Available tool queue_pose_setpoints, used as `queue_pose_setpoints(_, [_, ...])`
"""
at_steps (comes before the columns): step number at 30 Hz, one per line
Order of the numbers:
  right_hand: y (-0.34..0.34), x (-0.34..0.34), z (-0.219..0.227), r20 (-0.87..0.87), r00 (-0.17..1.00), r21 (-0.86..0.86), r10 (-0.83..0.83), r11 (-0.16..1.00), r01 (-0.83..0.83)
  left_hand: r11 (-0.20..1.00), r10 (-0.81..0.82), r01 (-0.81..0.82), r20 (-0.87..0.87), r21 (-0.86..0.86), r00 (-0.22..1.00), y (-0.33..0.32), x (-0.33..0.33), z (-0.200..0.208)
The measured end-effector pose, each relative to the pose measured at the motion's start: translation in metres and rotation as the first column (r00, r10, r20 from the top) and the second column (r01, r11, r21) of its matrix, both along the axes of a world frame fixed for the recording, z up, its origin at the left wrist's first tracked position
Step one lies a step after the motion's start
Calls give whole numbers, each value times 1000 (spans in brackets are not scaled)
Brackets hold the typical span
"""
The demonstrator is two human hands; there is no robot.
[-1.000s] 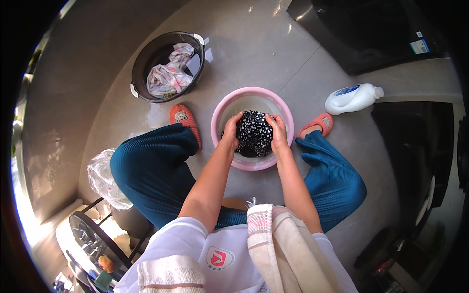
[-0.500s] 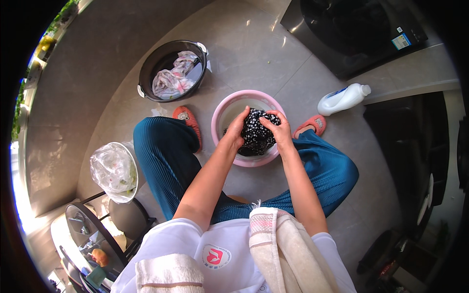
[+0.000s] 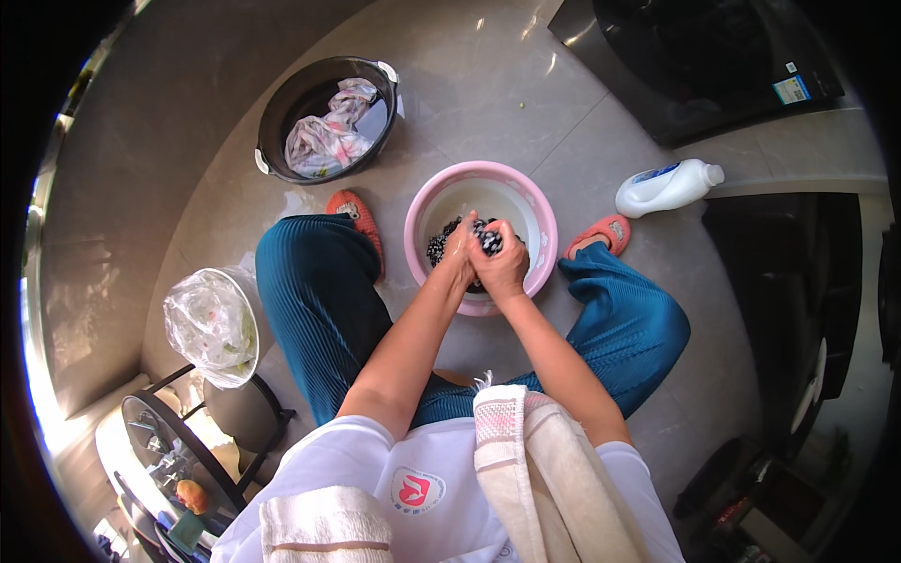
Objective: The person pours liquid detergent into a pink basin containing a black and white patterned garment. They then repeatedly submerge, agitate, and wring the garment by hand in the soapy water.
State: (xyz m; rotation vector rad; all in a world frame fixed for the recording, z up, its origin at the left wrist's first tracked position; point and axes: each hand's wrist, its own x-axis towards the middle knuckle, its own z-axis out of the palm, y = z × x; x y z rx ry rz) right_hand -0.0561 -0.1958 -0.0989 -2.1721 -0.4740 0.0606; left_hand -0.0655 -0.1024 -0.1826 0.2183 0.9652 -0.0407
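A wet black cloth with white spots [image 3: 488, 240] is bunched between my hands, low over the pink basin [image 3: 547, 235]. My left hand [image 3: 456, 253] presses against the cloth from the left, its fingers lying along the bundle. From the right, my right hand [image 3: 503, 266] curls its fingers round the bundle, closed on it. Part of the cloth shows to the left of my left hand, inside the basin. Cloudy water seems to lie in the basin, and my hands hide much of the cloth underneath.
A black tub [image 3: 272, 141] with pale, pink-marked cloth [image 3: 324, 141] stands far left. A white bottle [image 3: 662, 190] lies at the right, below a dark front-loading machine [image 3: 694, 70]. A plastic-lined bin [image 3: 211, 319] and a black-framed rack [image 3: 192, 427] stand at my left.
My hands have come closer together and lower into the basin, squeezing the cloth into a tighter bundle. The right hand has turned inward and its fingers have curled over the cloth.
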Motion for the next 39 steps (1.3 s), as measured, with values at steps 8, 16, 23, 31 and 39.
queue_pose_setpoints(8, [-9,22,-25,-307,910,-157,-280,958,241,978,-101,130,-177,161,979,-11,-4,-2])
queue_pose_setpoints(16, [4,-24,-2,63,998,117,30,992,-38,954,-165,203,-180,221,970,8,3,-38])
queue_pose_setpoints(23, [-16,21,-38,-254,879,-161,-404,914,373,957,-191,233,-230,171,954,-23,-6,14])
queue_pose_setpoints(31, [-4,-18,-13,-94,991,230,-91,967,110,995,33,-19,-138,98,990,11,-3,-14])
queue_pose_setpoints(39, [-9,14,-32,-24,963,23,-269,963,269,974,-139,176,-240,142,961,-21,-6,2])
